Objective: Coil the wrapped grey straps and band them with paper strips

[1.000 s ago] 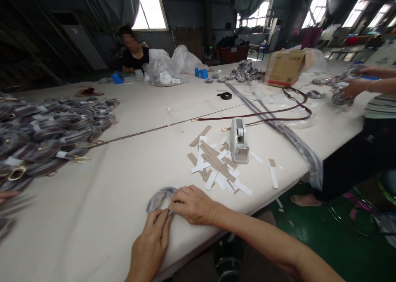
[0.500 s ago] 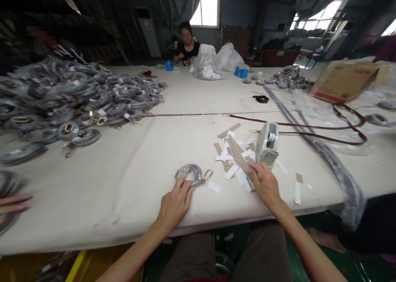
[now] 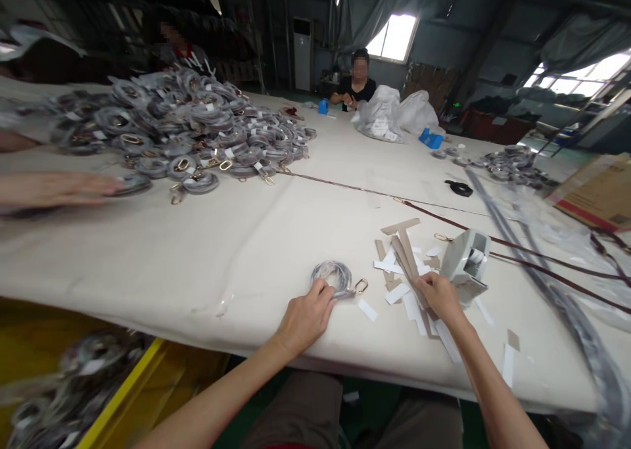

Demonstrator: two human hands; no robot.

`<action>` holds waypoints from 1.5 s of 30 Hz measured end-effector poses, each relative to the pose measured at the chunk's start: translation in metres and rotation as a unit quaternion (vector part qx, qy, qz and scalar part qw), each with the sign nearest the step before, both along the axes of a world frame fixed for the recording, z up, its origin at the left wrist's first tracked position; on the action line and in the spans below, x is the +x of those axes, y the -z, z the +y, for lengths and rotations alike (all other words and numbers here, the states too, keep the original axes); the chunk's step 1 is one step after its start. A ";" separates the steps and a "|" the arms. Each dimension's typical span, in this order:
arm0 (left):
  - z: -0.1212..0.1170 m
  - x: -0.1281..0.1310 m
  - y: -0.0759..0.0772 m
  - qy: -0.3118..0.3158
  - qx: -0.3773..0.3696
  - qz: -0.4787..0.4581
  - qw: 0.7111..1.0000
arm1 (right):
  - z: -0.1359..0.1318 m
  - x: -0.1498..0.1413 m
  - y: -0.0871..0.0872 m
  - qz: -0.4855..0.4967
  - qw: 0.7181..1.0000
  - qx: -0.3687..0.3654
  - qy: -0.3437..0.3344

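A coiled strap (image 3: 331, 269) in clear plastic lies on the table's near side, a gold-coloured clasp (image 3: 361, 285) sticking out to its right. My left hand (image 3: 305, 319) is closed on the coil's near edge. Further right, the closed fingers of my right hand (image 3: 440, 296) pinch at a long brown paper strip (image 3: 405, 257) on a loose heap of brown and white strips. Just beyond that hand stands a grey tape dispenser (image 3: 456, 259). One white slip (image 3: 367, 309) lies between my hands, near the clasp.
A big pile of wrapped coils (image 3: 192, 123) covers the table's far left. A co-worker's hand (image 3: 64, 189) reaches in there, blurred. Dark red straps (image 3: 532, 244) stretch to the right, near a cardboard box (image 3: 599, 189). Below the left edge is a yellow bin (image 3: 123, 393) with more coils.
My view has swung left, so the table's contents sit further right. The co-worker's hand now reaches further in beside the pile. My hands keep to the same coil and strips.
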State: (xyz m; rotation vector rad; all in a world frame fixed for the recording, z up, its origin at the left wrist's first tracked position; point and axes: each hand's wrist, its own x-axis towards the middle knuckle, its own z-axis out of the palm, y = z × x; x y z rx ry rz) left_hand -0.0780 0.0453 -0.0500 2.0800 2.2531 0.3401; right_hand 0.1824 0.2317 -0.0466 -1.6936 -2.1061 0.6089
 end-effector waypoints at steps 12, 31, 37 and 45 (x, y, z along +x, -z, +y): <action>-0.001 0.000 0.001 0.002 0.003 -0.050 0.999 | -0.002 0.008 0.002 0.104 0.994 -0.020 -0.001; 0.005 -0.011 -0.010 -0.109 0.126 -0.608 0.776 | -0.058 -0.007 -0.024 0.338 0.940 -0.032 0.006; 0.007 -0.003 -0.033 -0.135 0.135 -0.731 0.656 | -0.123 -0.008 -0.018 0.413 0.893 -0.176 0.022; 0.013 0.013 -0.045 -0.121 0.141 -0.792 0.581 | -0.153 -0.016 -0.008 0.318 0.932 -0.173 -0.031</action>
